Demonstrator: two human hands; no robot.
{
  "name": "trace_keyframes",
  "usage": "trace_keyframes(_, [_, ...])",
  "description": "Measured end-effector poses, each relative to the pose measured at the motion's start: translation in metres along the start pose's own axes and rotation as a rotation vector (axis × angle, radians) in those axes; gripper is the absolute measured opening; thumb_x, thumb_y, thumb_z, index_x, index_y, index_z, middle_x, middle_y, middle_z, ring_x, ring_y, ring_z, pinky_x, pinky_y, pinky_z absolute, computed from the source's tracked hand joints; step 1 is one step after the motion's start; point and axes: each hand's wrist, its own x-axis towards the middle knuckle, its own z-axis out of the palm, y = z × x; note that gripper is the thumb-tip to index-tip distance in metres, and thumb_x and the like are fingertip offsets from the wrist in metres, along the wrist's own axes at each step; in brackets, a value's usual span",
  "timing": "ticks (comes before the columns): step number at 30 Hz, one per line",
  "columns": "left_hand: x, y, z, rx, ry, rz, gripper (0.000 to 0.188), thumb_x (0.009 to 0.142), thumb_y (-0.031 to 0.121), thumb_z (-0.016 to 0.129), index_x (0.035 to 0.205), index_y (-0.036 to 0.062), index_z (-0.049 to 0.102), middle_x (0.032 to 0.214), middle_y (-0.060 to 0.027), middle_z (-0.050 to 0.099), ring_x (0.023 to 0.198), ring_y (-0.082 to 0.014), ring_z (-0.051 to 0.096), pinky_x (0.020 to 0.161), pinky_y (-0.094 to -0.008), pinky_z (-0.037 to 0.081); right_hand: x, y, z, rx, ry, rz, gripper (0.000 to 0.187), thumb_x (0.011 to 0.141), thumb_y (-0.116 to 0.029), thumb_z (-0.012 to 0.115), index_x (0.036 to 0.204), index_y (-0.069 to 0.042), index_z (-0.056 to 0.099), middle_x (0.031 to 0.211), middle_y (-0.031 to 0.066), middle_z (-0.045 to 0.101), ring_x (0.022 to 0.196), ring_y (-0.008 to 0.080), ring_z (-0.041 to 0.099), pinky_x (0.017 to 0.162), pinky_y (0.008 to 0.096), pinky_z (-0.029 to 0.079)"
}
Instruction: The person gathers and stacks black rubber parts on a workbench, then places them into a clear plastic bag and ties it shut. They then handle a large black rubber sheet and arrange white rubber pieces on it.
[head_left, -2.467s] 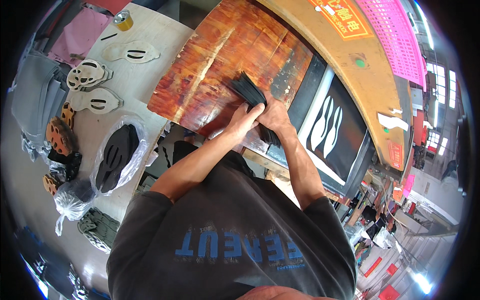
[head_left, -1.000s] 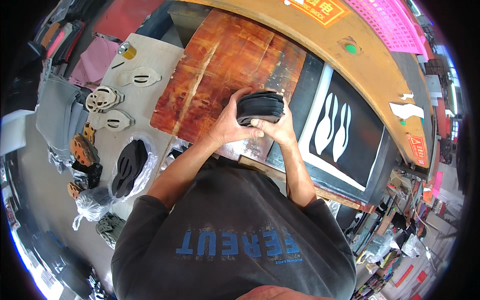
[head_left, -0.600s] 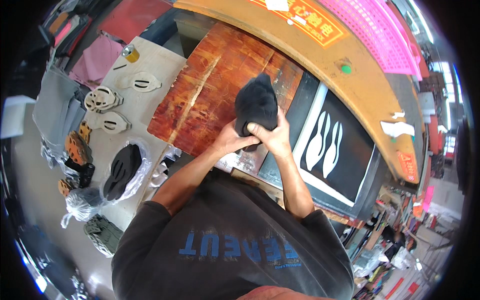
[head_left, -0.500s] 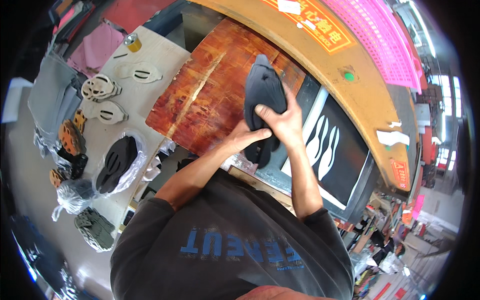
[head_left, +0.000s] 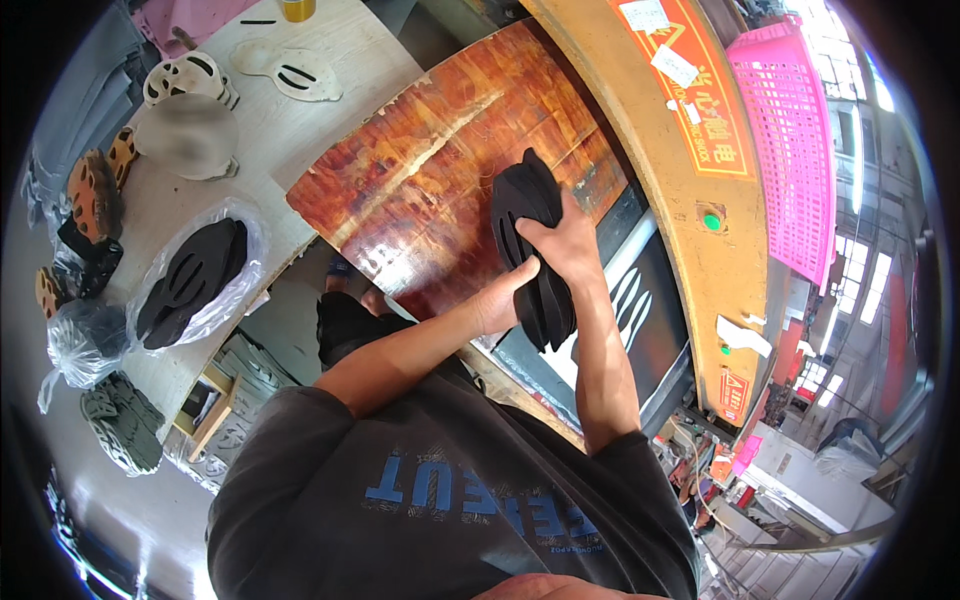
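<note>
the stack (head_left: 527,193) is over the board (head_left: 400,195), perhaps touching it, table (head_left: 375,60) left, basket (head_left: 785,140) right.

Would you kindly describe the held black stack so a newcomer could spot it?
Find the large reddish-brown board. Over its right side, the left hand and right hand hold the black stack. It is unbagged, unlike the similarly slotted black pieces in the clear plastic bag.
</note>
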Motion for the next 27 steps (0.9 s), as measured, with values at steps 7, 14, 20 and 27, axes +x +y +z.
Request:
trace_keyframes(7, [-0.001, 0.038, -0.033, 0.200, 0.204, 0.151, 0.072, 0.103, 0.051, 0.068, 0.154, 0.0035, 0.050, 0.151, -0.0098, 0.060, 0.139, -0.0266, 0.057, 0.120, -0.0456, 0.044, 0.034, 0.012, 0.019, 0.048, -0.149, 0.173, 0.075, 0.076, -0.042, 0.088, 0.132, 0.004, 0.069, 0.116, 0.0254, 0.077, 0.112, 0.0352, 0.075, 0.100, 0.0415, 0.056])
trace_keyframes(14, [-0.005, 0.065, 0.033, 0.821, 0.221, 0.148, 0.059, 0.097, 0.022, 0.081, 0.147, 0.0028, 0.056, 0.136, -0.0090, 0.065, 0.126, -0.0190, 0.062, 0.103, -0.0366, 0.054, -0.015, 0.041, -0.015, 0.576, 0.045, -0.016, 0.052, 0.081, -0.022, 0.087, 0.120, 0.007, 0.069, 0.104, 0.0125, 0.077, 0.096, 0.0194, 0.072, 0.091, 0.0367, 0.058])
trace_keyframes(20, [-0.002, 0.101, 0.094, 1.628, -0.041, 0.510, 0.083, 0.076, 0.022, 0.094, 0.145, -0.0008, 0.053, 0.132, -0.0195, 0.066, 0.127, -0.0329, 0.065, 0.107, -0.0435, 0.052, -0.061, 0.046, -0.017, 1.175, 0.206, -0.399, 0.117, 0.070, -0.024, 0.103, 0.162, -0.001, 0.035, 0.154, 0.0165, 0.051, 0.140, 0.0268, 0.054, 0.117, 0.0427, 0.045])
trace_keyframes(27, [-0.003, 0.114, 0.151, 2.274, 0.344, 0.155, 0.091, 0.070, 0.046, 0.095, 0.136, -0.0035, 0.055, 0.122, -0.0284, 0.070, 0.118, -0.0449, 0.068, 0.099, -0.0502, 0.055, -0.048, 0.069, 0.032, 1.502, 0.182, -0.294, 0.117, 0.071, -0.038, 0.102, 0.162, -0.003, 0.037, 0.145, 0.0112, 0.058, 0.135, 0.0234, 0.056, 0.114, 0.0402, 0.046])
